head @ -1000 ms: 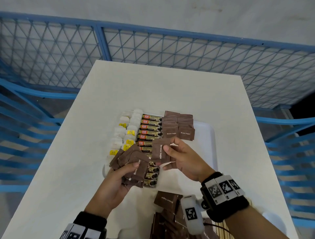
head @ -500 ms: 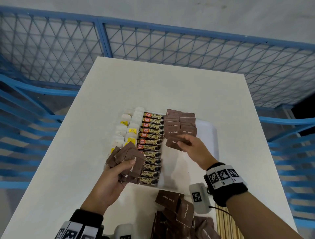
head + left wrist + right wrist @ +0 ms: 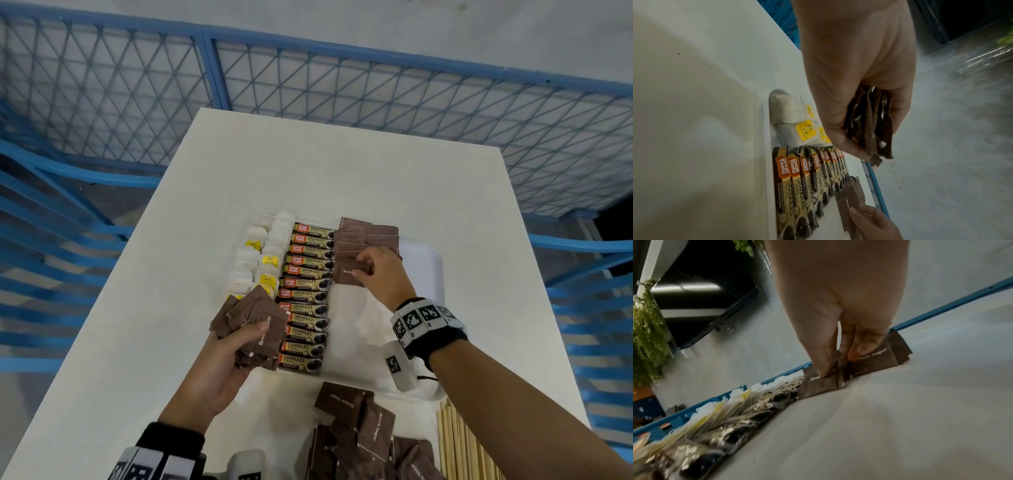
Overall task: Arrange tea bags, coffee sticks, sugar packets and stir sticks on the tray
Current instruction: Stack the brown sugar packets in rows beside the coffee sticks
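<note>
A person's right hand (image 3: 385,274) pinches a brown sugar packet (image 3: 347,272) between thumb and fingers, holding it against the white tray (image 3: 423,270) at the near end of a column of sugar packets (image 3: 368,236). The left hand (image 3: 219,366) grips a fanned bundle of packets (image 3: 255,327) above the tray's near left corner, fingers curled round it. On the tray, tea bags (image 3: 260,260) with yellow tags fill the left columns; coffee sticks (image 3: 306,294) lie side by side in the middle column. More loose packets (image 3: 356,435) and wooden stir sticks (image 3: 462,445) lie on the white desk (image 3: 342,171) nearest the person.
</note>
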Demonstrator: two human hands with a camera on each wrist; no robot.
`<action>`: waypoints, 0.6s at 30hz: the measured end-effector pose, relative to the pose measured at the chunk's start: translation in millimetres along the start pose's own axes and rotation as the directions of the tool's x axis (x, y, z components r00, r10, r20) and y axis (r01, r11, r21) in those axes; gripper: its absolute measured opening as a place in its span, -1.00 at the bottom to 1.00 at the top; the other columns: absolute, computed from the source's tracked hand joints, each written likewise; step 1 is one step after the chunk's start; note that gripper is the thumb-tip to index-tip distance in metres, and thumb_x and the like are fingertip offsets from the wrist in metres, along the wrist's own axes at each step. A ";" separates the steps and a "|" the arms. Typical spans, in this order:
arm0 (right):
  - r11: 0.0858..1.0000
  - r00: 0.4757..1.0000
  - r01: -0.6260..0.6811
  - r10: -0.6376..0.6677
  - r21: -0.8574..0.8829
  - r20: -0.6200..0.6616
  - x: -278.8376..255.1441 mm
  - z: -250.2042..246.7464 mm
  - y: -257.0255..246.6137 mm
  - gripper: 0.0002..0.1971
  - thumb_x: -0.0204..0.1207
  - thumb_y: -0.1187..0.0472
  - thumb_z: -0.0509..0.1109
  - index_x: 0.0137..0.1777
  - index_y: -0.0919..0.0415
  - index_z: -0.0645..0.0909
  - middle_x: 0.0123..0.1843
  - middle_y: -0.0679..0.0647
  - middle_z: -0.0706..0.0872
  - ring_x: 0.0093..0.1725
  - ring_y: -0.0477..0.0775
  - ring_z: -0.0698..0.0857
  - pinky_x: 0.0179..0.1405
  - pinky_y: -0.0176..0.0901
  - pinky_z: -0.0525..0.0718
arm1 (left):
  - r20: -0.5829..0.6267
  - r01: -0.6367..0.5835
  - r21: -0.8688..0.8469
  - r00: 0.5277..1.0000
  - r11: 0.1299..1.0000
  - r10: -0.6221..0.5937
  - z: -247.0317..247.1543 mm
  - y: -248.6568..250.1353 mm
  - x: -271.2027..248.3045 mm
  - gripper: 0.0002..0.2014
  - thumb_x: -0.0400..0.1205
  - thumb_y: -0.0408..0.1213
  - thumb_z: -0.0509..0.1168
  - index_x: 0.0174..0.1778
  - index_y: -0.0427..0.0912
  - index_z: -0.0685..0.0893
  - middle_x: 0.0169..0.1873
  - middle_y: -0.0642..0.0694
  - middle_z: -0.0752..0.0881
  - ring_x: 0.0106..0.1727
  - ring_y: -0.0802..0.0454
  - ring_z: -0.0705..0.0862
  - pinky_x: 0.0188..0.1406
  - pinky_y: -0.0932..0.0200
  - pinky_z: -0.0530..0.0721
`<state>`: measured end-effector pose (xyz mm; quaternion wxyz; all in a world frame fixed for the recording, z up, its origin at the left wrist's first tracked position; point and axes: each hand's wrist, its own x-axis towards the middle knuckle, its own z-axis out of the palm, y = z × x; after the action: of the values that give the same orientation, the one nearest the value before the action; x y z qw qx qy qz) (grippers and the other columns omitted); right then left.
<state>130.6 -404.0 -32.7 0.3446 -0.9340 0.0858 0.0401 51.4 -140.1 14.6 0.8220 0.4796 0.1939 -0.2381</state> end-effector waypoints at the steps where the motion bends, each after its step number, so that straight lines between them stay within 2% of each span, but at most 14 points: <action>1: 0.999 1.000 0.022 -0.023 -0.049 -0.019 -0.4 1.5 0.9 -0.77 0.44 0.22 0.47 0.07 0.23 0.61 0.06 0.14 0.59 0.08 0.07 0.52 0.15 -0.16 0.50 | -0.003 0.006 0.003 1.000 1.000 -0.006 0.4 0.3 0.5 -0.59 0.50 -0.51 0.26 0.30 -0.30 0.57 -0.18 -0.12 0.80 -0.25 0.06 0.79 -0.50 0.17 0.69; 4: 0.977 0.993 0.105 -0.113 -0.186 -0.034 -5.6 4.9 1.7 -0.61 0.41 0.10 0.49 0.20 0.19 0.56 0.15 0.15 0.55 0.20 0.15 0.44 0.25 -0.07 0.42 | -0.002 0.005 0.014 1.000 1.000 -0.005 1.5 1.1 1.3 -0.53 0.42 -0.47 0.37 0.29 -0.32 0.58 -0.21 -0.14 0.80 -0.29 0.02 0.78 -0.52 0.15 0.69; 6: 0.954 0.988 0.150 -0.154 -0.259 0.005 -8.9 6.2 2.8 -0.52 0.37 0.05 0.52 0.26 0.17 0.54 0.17 0.16 0.53 0.22 0.19 0.43 0.30 0.02 0.41 | 0.001 0.001 0.046 1.000 0.999 -0.001 1.4 1.2 2.3 -0.29 0.20 -0.35 0.56 0.31 -0.32 0.56 -0.16 -0.18 0.79 -0.26 -0.03 0.77 -0.49 0.10 0.70; 8: 0.943 0.986 0.162 -0.163 -0.292 0.022 -10.3 7.9 4.1 -0.49 0.35 0.04 0.53 0.27 0.15 0.54 0.19 0.17 0.52 0.24 0.23 0.42 0.31 0.10 0.41 | -0.010 0.002 0.066 1.000 0.998 -0.001 0.1 0.7 3.8 -0.06 -0.01 -0.22 0.65 0.36 -0.28 0.54 -0.06 -0.21 0.76 -0.19 -0.06 0.78 -0.45 0.06 0.71; 9: 0.942 0.987 0.159 -0.160 -0.296 0.021 -10.3 8.4 4.4 -0.49 0.34 0.03 0.53 0.27 0.15 0.54 0.20 0.17 0.51 0.24 0.23 0.42 0.31 0.09 0.39 | -0.017 0.005 0.066 1.000 0.998 -0.003 -0.3 0.2 4.5 -0.02 -0.04 -0.20 0.66 0.37 -0.26 0.53 -0.03 -0.22 0.76 -0.18 -0.07 0.77 -0.44 0.05 0.71; 11: 0.945 0.989 0.146 -0.146 -0.293 0.025 -9.3 9.0 3.9 -0.50 0.35 0.03 0.53 0.28 0.12 0.54 0.21 0.15 0.50 0.26 0.21 0.40 0.30 0.04 0.34 | -0.015 0.005 0.067 1.000 0.998 -0.004 -0.2 -0.7 5.6 -0.04 -0.03 -0.20 0.65 0.36 -0.26 0.54 -0.05 -0.22 0.76 -0.18 -0.07 0.77 -0.43 0.05 0.71; 15: 0.951 0.991 0.133 -0.127 -0.278 0.039 -4.7 7.8 -0.3 -0.51 0.37 0.05 0.51 0.29 0.08 0.51 0.24 0.11 0.49 0.27 0.18 0.38 0.32 0.02 0.31 | 0.004 -0.001 0.075 1.000 0.997 0.001 2.3 -2.4 6.5 0.06 -0.16 -0.12 0.72 0.33 -0.28 0.57 -0.06 -0.24 0.77 -0.17 -0.09 0.78 -0.41 0.04 0.73; 18: 0.952 0.991 0.131 -0.121 -0.277 0.054 -0.7 7.3 -4.1 -0.51 0.37 0.05 0.52 0.29 0.08 0.49 0.25 0.08 0.49 0.27 0.16 0.37 0.33 0.01 0.30 | 0.015 0.008 0.066 1.000 0.998 -0.009 4.4 -3.8 7.9 -0.12 -0.02 -0.25 0.66 0.30 -0.23 0.60 -0.06 -0.23 0.77 -0.16 -0.07 0.78 -0.39 0.04 0.74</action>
<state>130.6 -396.1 -35.5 0.2122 -0.9760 0.0131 0.0469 56.0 -147.2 9.8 0.8062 0.5036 0.1817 -0.2517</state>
